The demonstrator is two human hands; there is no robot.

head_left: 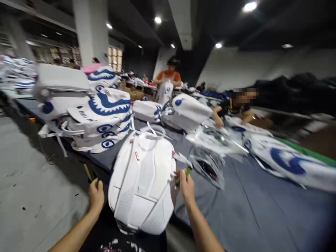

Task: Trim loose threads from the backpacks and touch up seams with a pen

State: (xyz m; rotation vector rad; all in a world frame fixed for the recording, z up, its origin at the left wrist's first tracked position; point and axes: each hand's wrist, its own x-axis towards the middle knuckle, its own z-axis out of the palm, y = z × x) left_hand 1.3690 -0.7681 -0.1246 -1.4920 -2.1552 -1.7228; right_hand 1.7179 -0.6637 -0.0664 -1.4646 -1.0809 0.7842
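A white backpack [143,182] stands at the table's near edge in front of me, its padded back panel and straps facing me and a small red label near the top. On its left side, a little apart from it, my left hand [96,197] is closed around a thin yellow-and-black object [88,172] whose kind is unclear. At the backpack's right side, my right hand [187,187] is closed with a small green object [188,171] showing by the fingers. A loose white strap [182,159] sticks out above this hand. Blur hides whether the right fingers also grip the bag.
A stack of white bags with blue shark-teeth prints [110,105] rises at the left. Clear plastic packaging [208,168] lies on the grey table [252,210]. A co-worker [235,103] handles bags at the right; another person in orange [169,77] stands behind the table.
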